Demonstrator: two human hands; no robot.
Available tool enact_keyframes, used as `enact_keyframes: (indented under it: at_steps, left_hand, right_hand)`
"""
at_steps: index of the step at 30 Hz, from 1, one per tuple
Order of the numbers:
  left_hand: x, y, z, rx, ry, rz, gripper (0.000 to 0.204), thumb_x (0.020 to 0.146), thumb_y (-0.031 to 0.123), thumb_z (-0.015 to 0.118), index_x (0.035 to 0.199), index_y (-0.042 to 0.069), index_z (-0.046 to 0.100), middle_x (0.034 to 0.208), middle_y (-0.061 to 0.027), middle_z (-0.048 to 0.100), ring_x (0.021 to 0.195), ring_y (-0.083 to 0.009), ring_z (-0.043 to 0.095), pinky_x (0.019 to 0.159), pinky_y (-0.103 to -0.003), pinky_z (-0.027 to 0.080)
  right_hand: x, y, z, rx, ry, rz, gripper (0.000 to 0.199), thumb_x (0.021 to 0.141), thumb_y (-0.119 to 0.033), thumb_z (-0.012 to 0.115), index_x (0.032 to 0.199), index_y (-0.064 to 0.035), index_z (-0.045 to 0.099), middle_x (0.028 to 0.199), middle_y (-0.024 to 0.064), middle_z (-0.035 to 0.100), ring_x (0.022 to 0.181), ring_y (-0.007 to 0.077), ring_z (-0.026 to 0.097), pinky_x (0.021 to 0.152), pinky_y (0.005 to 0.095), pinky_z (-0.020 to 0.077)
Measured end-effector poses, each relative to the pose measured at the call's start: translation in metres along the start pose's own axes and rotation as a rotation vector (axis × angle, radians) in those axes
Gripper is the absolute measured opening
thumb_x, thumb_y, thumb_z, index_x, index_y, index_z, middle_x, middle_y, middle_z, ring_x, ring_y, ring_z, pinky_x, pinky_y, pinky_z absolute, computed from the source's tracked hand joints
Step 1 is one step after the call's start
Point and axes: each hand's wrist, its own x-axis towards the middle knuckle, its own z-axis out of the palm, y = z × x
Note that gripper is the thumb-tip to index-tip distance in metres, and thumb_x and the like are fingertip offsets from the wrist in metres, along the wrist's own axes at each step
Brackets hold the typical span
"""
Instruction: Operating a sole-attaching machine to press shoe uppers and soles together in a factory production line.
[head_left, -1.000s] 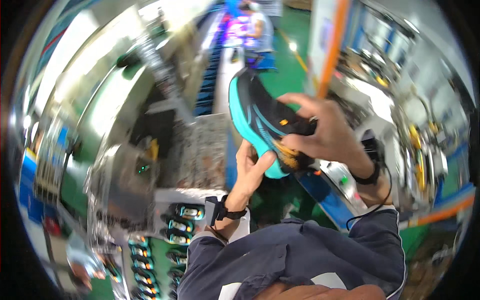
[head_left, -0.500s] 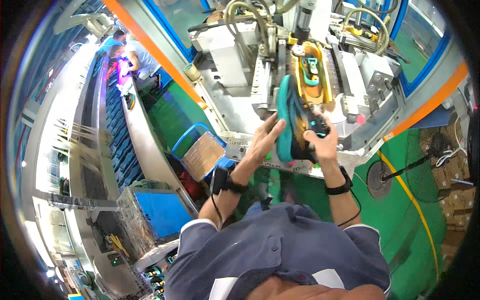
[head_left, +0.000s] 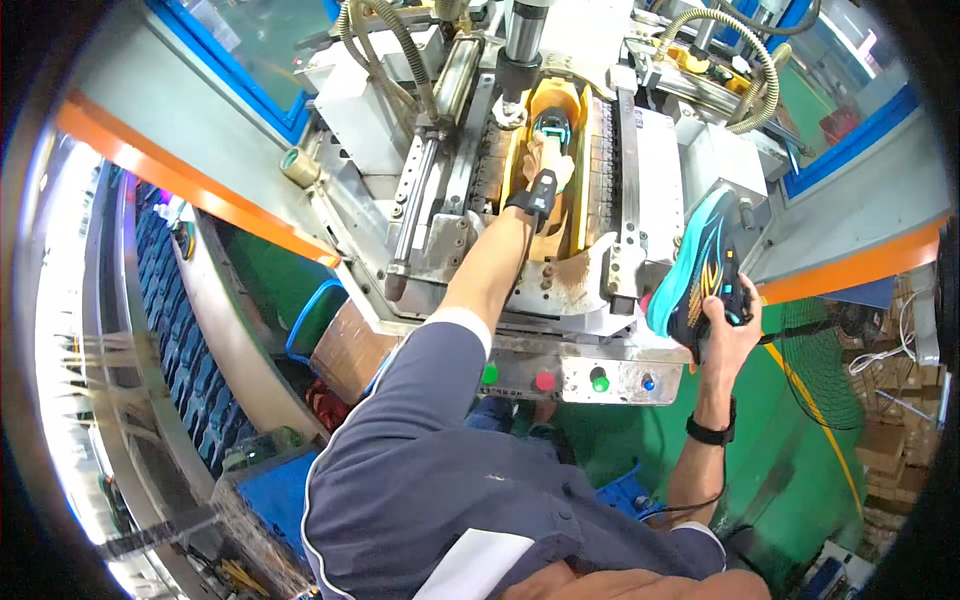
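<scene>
My right hand (head_left: 733, 325) grips a dark running shoe (head_left: 708, 270) with a teal sole and orange streaks. It holds the shoe upright at the machine's front right corner, thumb on the near side. My left arm reaches into the machine, where my left hand (head_left: 546, 165) closes on a second dark and teal shoe (head_left: 551, 123). That shoe lies in a long yellow cradle (head_left: 579, 205) between two rows of metal segments. My fingers and wristband hide much of it.
A metal press cylinder (head_left: 524, 35) hangs just beyond the cradle. Green and red push buttons (head_left: 544, 381) line the machine's front panel. An orange-edged frame (head_left: 200, 185) flanks it. At left runs a conveyor (head_left: 170, 290); a fan (head_left: 820, 370) stands at right.
My left hand has let go of the teal-soled shoe and moved forward into the cradle, onto the other shoe. My right hand has carried the teal-soled shoe to the right. The view has shifted.
</scene>
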Motion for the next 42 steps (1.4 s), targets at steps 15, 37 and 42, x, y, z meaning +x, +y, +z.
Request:
enact_keyframes:
  at_steps: [15,37,42]
  left_hand:
    - [-0.271,-0.068,-0.298,-1.192,-0.32,-0.503,0.054,0.08,0.009,0.067,0.127,-0.007,0.047,0.114,-0.0109,0.059,0.1,-0.0169,0.059,0.089,-0.029,0.047]
    - [-0.564,-0.094,-0.278,-1.413,0.927,-0.806,0.04,0.086,0.016,0.062,0.12,-0.003,0.054,0.109,-0.0092,0.063,0.095,-0.0172,0.061,0.077,-0.029,0.051]
    - [-0.604,-0.069,-0.27,-1.243,1.084,-0.947,0.039,0.083,0.016,0.067,0.115,-0.006,0.057,0.098,-0.0083,0.063,0.087,-0.0159,0.061,0.071,-0.027,0.048]
  right_hand:
    - [0.163,0.007,0.301,-0.764,-0.625,-0.126,0.047,0.066,-0.031,0.075,0.094,0.0071,0.067,0.095,0.0281,0.066,0.09,0.0353,0.067,0.079,0.0383,0.0518]
    - [-0.221,0.117,0.232,-0.209,-1.209,-0.923,0.008,0.086,-0.011,0.06,0.088,-0.0045,0.063,0.095,0.0123,0.062,0.092,0.0319,0.059,0.075,0.0426,0.0479]
    - [-0.233,0.179,0.242,-0.297,-1.288,-1.093,0.016,0.088,-0.015,0.055,0.096,-0.004,0.064,0.092,0.0158,0.061,0.091,0.0353,0.056,0.083,0.0439,0.044]
